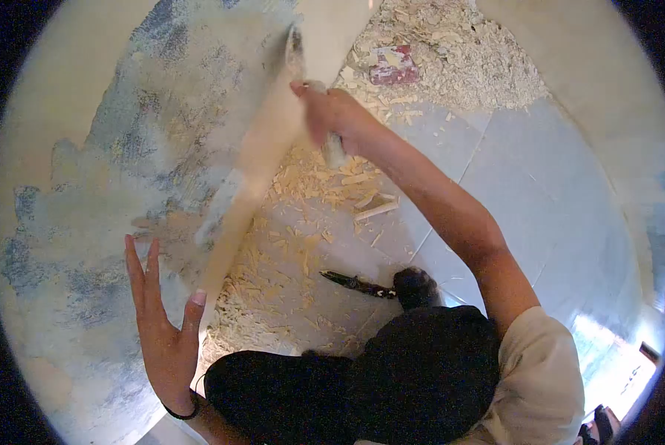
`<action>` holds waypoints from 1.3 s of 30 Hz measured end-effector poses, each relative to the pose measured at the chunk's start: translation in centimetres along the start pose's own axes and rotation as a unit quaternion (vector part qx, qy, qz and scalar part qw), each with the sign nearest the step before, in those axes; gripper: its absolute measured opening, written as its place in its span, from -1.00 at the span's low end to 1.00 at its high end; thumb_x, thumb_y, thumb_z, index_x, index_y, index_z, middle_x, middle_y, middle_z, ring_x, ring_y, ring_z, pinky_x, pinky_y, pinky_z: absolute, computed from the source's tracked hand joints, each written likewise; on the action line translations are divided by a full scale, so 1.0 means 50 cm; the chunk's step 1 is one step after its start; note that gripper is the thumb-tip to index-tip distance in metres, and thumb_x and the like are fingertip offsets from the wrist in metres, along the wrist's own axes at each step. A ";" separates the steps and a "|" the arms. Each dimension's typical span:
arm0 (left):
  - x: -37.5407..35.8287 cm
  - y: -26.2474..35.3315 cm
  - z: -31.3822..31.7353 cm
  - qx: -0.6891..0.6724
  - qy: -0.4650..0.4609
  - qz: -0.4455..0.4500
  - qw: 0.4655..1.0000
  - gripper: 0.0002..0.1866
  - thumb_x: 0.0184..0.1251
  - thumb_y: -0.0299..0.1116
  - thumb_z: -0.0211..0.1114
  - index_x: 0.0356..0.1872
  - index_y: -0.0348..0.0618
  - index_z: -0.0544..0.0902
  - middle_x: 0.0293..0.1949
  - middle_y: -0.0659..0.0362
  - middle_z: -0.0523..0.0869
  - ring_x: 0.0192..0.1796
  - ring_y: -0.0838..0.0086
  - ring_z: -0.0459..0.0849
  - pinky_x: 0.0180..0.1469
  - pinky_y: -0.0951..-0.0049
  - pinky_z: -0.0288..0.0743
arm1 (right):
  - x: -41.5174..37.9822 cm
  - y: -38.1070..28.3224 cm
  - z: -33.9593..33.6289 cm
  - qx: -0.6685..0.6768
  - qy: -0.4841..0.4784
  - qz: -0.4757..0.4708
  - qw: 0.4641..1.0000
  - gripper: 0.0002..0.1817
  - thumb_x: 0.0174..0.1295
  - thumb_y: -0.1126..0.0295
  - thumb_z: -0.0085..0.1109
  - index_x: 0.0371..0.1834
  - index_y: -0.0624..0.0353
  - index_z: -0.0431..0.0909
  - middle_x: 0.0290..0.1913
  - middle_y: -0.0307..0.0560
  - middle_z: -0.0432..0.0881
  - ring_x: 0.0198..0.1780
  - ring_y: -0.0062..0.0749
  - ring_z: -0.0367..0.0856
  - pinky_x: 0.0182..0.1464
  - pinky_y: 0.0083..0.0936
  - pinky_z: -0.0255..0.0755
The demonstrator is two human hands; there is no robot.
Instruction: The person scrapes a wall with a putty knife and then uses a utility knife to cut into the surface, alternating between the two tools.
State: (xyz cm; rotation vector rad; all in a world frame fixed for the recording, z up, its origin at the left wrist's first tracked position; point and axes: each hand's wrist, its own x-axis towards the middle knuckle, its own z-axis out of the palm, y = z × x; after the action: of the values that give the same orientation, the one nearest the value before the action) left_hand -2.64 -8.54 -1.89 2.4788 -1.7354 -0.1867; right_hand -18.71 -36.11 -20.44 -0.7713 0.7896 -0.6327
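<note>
Head view, looking down: left hand (162, 319) is open, fingers spread, its palm flat against a mottled blue-and-cream wall (95, 193). Right hand (332, 119) is clenched around the handle of a scraper tool (331, 144), just beside a pale plank (266, 156) that leans along the wall. Wood shavings (303, 245) litter the tiled floor (540, 193) below. A dark hand tool (356, 283) lies among them.
</note>
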 end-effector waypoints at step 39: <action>-0.018 -0.004 -0.008 0.012 -0.019 -0.013 1.000 -0.25 0.39 0.07 0.22 0.53 0.06 0.26 0.62 0.00 -0.03 0.62 -0.01 -0.05 0.55 -0.12 -0.01 | 0.067 -0.069 -0.008 0.030 -0.016 -0.110 0.993 -0.63 0.36 0.02 0.25 -0.27 0.05 0.40 -0.62 -0.38 0.32 -0.66 -0.62 0.31 -0.57 -0.54 0.35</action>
State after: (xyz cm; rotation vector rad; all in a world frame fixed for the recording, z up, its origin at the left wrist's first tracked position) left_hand -2.72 -7.61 -1.50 2.5313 -1.7318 -0.2194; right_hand -17.92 -40.68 -19.16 -0.8174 0.6576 -0.8361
